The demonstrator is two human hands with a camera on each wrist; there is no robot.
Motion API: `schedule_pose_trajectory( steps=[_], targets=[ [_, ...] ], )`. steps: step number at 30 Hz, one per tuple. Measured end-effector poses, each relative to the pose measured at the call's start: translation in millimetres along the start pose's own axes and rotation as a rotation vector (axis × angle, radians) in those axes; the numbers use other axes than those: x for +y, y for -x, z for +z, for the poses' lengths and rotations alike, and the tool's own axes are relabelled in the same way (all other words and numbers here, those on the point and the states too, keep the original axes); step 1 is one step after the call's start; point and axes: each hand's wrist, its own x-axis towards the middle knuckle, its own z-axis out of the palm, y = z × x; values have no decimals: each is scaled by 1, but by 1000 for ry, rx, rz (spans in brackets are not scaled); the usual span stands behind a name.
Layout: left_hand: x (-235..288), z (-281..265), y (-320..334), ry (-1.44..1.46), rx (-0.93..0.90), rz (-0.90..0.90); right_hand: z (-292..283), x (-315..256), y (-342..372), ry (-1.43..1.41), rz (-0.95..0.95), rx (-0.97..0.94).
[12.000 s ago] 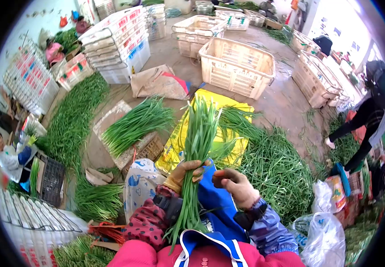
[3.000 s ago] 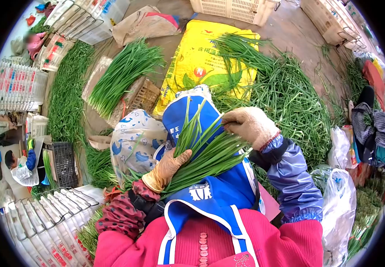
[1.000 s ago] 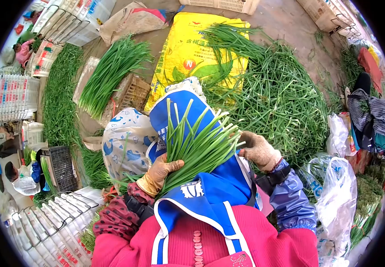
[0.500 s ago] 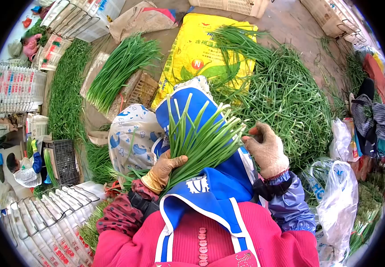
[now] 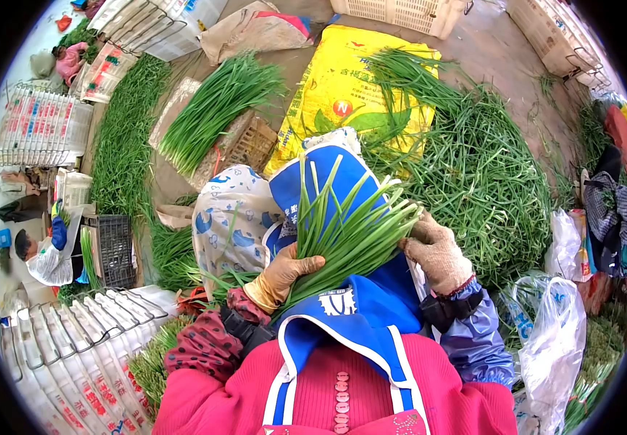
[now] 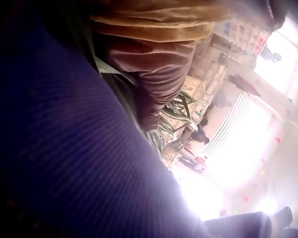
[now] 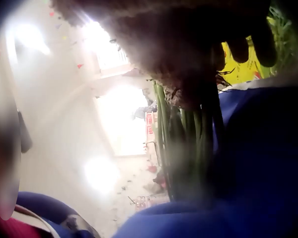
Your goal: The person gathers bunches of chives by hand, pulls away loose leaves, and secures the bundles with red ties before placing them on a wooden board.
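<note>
A bunch of long green stalks [image 5: 353, 243] lies fanned over the blue apron on the lap. The left hand [image 5: 282, 275], in a tan glove, grips its lower part with the thumb across it. At the upper right ends of the stalks, the right hand [image 5: 438, 252] in a pale knitted glove pinches the tips. In the right wrist view the dark right hand [image 7: 174, 49] is at the top against the stalks [image 7: 186, 144]. The left wrist view shows the gloved left hand [image 6: 149, 54], its grip mostly out of sight.
A loose heap of greens [image 5: 480, 188] lies on the right, partly over a yellow sack [image 5: 313, 109]. A neat bundle [image 5: 219, 105] rests on a block at the left. Clear plastic bags [image 5: 552, 341] are at the lower right, white crates [image 5: 74, 370] at the lower left.
The right hand, just off the stalks half a second ago, has come back to their tips. The left hand keeps its grip. The head view has shifted slightly.
</note>
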Motion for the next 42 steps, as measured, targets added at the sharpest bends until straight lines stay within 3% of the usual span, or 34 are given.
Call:
schedule_pose_trajectory(
  steps=[4, 6, 9, 12, 14, 15, 16, 17, 19, 20, 21, 23, 24, 25, 26, 28, 29, 32, 33, 36, 38, 40, 41, 42],
  targets=[
    [0, 1, -4, -61, -2, -21, -8, -18, 3, 341, -148, -38],
    [-1, 0, -4, -86, 4, -24, -8, -4, -3, 453, -307, 42],
    [-3, -2, -5, -127, 18, -31, 6, 1, -5, 569, -239, 275],
    [-1, 2, -2, -119, 25, -33, -6, 5, -21, 788, -336, 391],
    [-3, 1, -1, -86, 29, -38, -25, 15, -34, 664, -309, 487],
    [-2, 0, -1, -70, 30, -39, -38, 18, -40, 694, -372, 619],
    [-2, -2, -2, -69, 23, -43, -68, 19, -48, 754, -274, 674],
    [-3, -5, -3, -66, 18, -47, -108, 27, -59, 717, -322, 812],
    [-4, -5, -3, -64, 23, -53, -160, -21, -46, 539, -48, 1174],
    [-3, -1, -2, -67, 31, -53, -211, -7, -45, 475, -195, 1299],
    [-1, 1, -1, -71, 39, -52, -229, -14, -34, 800, -160, 1343],
    [-1, -2, -2, -69, 15, -40, -248, 12, -23, 1311, 15, 1186],
    [-2, -3, -4, -69, 1, -34, -233, 19, -12, 1337, 77, 925],
    [-3, -7, -7, -74, -52, -27, -215, 24, -1, 1325, 128, 662],
    [-3, -7, -8, -23, -96, -33, -151, 3, 5, 1159, 254, 436],
    [-1, -8, -8, 75, -182, -39, -89, 9, 16, 962, 130, -68],
    [2, 3, -4, 33, -173, 19, -67, 18, 15, 892, 29, -101],
    [3, -18, -8, 45, -156, -83, -28, 32, -5, 474, -215, -123],
    [8, -17, -6, -82, -149, -88, -23, 31, -10, 279, -69, -145],
    [21, 9, -3, -422, -124, 54, -5, 17, -34, -255, -258, -143],
    [36, 25, -6, -839, -166, 16, 10, -11, -41, -620, -196, -244],
    [32, 23, -9, -1135, -99, 73, 31, -37, -43, -615, -114, -171],
    [25, 18, -15, -1279, -124, 122, 40, -51, -45, -663, 45, -107],
    [25, 17, -19, -1426, -141, 163, 37, -47, -45, -648, -147, -361]
  ],
)
